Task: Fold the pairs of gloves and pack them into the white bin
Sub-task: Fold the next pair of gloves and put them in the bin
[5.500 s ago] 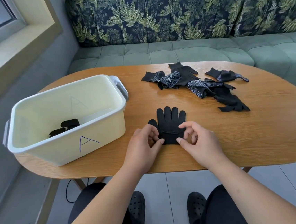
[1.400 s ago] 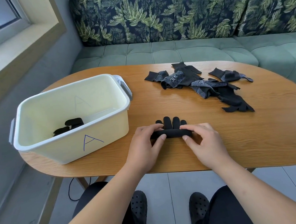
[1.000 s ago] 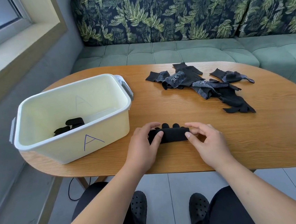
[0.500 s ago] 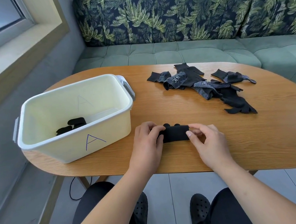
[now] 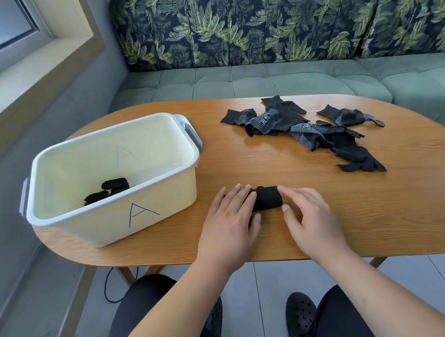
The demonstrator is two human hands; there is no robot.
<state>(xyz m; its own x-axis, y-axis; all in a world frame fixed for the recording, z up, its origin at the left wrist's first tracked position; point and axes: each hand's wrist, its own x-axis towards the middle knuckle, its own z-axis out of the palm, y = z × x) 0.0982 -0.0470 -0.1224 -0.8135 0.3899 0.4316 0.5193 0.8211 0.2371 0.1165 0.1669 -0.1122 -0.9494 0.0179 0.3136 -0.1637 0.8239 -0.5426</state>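
Note:
A rolled black glove pair [image 5: 267, 198] lies near the front edge of the oval wooden table [image 5: 396, 211]. My left hand [image 5: 230, 219] covers the roll's left end, fingers over the top and thumb at the near side. My right hand [image 5: 311, 218] holds the right end between fingertips and thumb. To the left stands the white bin [image 5: 99, 229], marked with a blue "A", and a folded black glove pair [image 5: 109, 188] lies on its floor. Several loose black and dotted gloves [image 5: 307, 133] are heaped at the table's far right.
A green sofa [image 5: 261, 77] with a leaf-print back runs behind the table. A window sill [image 5: 17, 79] is at the left. My knees and black shoes [image 5: 301, 321] are below the table's front edge. Bare wood lies between the roll and the loose gloves.
The flat glove pair has been rolled up from the cuff towards the fingers into a short roll, and only a fingertip still shows. Both hands moved forward with it.

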